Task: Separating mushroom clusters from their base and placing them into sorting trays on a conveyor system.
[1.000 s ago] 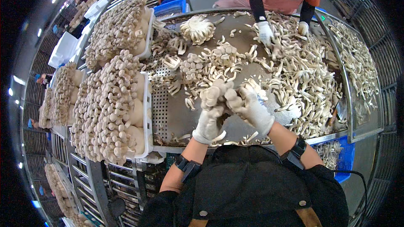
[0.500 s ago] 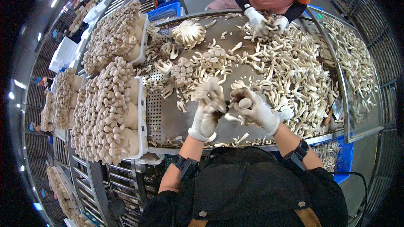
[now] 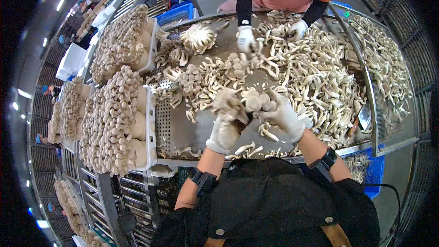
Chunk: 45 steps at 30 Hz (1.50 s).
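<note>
My left hand (image 3: 225, 132), in a white glove, grips a mushroom cluster (image 3: 228, 104) with a dark base, somewhat blurred. Close against it, my right hand (image 3: 286, 115), gloved too, is closed on a few mushrooms (image 3: 259, 100) whose round pale caps face up. Its fingertips are partly hidden behind the caps. Both hands are over the metal table (image 3: 196, 130). Beyond them lie clumps of mushrooms (image 3: 190, 78), and to the right spreads a big heap of loose mushrooms (image 3: 320, 87).
Across the table a co-worker's gloved hands (image 3: 246, 39) handle mushrooms. White crates (image 3: 150, 128) packed with mushroom blocks stand at the left. A metal divider (image 3: 366, 73) crosses the right side. A blade-like metal tool (image 3: 364, 118) lies by the heap. A blue crate (image 3: 376, 174) sits below.
Several caps now show in my right hand where one showed before. My hands remain close together. The co-worker's hands have moved apart, one going left and nearer.
</note>
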Motion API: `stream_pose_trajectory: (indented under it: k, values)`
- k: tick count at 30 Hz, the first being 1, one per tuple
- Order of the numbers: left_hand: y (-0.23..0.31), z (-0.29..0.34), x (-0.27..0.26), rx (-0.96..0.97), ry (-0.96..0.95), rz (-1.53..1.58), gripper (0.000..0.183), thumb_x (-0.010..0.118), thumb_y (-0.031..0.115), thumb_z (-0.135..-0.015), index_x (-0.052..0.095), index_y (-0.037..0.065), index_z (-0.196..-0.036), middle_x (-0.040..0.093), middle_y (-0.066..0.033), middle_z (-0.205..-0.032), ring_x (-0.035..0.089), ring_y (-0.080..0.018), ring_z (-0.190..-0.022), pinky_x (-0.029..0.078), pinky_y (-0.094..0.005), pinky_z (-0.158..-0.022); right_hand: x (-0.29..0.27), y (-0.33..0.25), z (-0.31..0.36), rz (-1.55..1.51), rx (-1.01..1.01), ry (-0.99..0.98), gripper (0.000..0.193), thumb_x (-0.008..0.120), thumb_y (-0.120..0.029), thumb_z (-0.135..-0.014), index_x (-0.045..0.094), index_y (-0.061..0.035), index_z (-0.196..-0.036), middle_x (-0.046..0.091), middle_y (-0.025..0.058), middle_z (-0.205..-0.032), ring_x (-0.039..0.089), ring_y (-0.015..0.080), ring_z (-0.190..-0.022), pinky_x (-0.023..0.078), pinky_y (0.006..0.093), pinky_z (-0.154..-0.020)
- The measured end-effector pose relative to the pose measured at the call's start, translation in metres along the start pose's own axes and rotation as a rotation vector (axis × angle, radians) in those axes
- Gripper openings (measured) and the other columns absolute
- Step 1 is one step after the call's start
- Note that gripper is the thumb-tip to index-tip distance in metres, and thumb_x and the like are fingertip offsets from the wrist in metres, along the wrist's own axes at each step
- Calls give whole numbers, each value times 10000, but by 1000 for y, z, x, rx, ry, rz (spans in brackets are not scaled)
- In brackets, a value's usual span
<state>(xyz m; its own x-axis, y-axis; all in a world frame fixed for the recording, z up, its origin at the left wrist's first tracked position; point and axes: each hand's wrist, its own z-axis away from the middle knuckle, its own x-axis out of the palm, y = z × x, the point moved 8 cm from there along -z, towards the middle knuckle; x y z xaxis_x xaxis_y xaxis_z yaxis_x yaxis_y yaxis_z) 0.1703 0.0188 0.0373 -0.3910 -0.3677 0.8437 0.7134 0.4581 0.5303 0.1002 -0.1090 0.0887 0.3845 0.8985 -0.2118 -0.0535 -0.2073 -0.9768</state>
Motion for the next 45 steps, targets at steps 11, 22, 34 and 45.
stream_pose_trajectory:
  k: [11,22,34,45]
  values:
    - [-17,8,40,-54,84,-283,526,574,-26,-789,439,135,-1270,526,19,-1101,529,-102,-969,436,-234,-814,-3,18,6,-68,41,-115,359,759,-70,-714,569,-48,-1018,617,10,-911,567,86,-785,489,240,-694]
    - [-36,2,12,-199,144,-170,348,508,178,-958,412,129,-1289,519,-16,-1175,527,-125,-1072,451,-304,-914,1,13,27,-253,151,-374,407,769,-116,-690,590,-25,-1044,618,86,-1000,584,146,-899,482,292,-804]
    - [-47,13,18,-329,139,-145,491,594,72,-857,381,131,-1296,509,-4,-1120,539,-134,-1048,479,-303,-890,6,-17,28,468,-243,-115,523,736,-388,-688,592,-55,-1064,541,185,-1104,496,379,-1048,389,467,-916]
    - [-29,6,5,-13,78,-270,335,589,-2,-854,495,78,-1165,549,-18,-1091,546,-121,-1039,467,-269,-892,-29,23,19,-500,76,291,237,589,7,-775,556,-9,-1009,602,36,-875,558,88,-819,464,230,-682]
